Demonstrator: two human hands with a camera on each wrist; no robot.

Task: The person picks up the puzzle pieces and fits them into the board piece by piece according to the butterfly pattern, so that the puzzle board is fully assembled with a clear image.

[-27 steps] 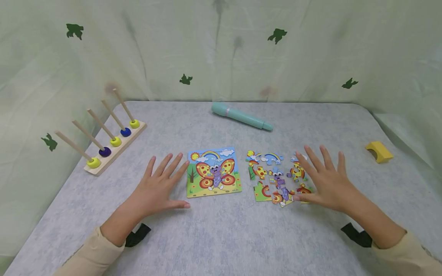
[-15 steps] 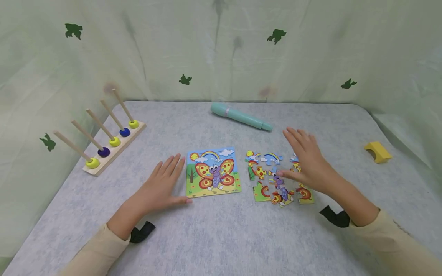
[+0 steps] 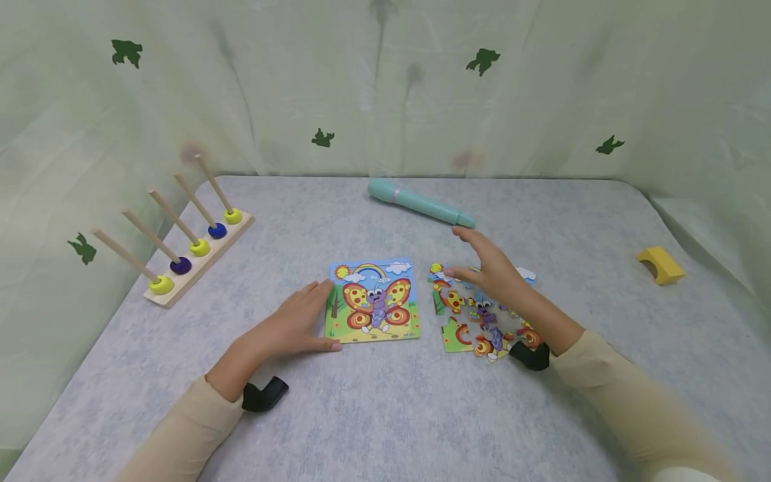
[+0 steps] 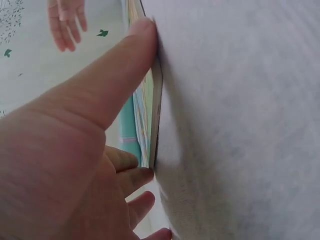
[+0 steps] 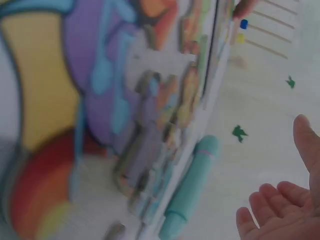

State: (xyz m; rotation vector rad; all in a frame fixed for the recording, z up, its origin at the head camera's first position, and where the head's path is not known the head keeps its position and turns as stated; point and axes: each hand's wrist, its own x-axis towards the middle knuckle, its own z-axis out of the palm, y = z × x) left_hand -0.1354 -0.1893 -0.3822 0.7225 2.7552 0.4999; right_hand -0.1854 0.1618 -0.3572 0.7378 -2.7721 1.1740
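A square butterfly picture puzzle board (image 3: 373, 301) lies flat on the table. My left hand (image 3: 292, 325) is at its left side, fingers at the left edge and thumb at the near left corner. In the left wrist view the thumb (image 4: 115, 75) lies along the board's edge (image 4: 156, 115), with the fingertips at the edge too. Several loose puzzle pieces (image 3: 458, 335) lie to the board's right. Above them my right hand (image 3: 494, 264) reaches leftward, thumb apart from the fingers and nothing held. Its forearm hides some pieces. The right wrist view shows pieces (image 5: 140, 110) close up, blurred.
Behind the puzzle lies a teal marker-shaped stick (image 3: 421, 204). A wooden peg stand (image 3: 201, 261) with yellow, blue and purple rings is at the left. On the right sits a yellow arch block (image 3: 661, 266). A pale curtain (image 3: 385, 87) hangs behind the table.
My right hand has moved left and inward over the loose pieces. My left hand has moved slightly right to the board's edge, its fingers drawing together.
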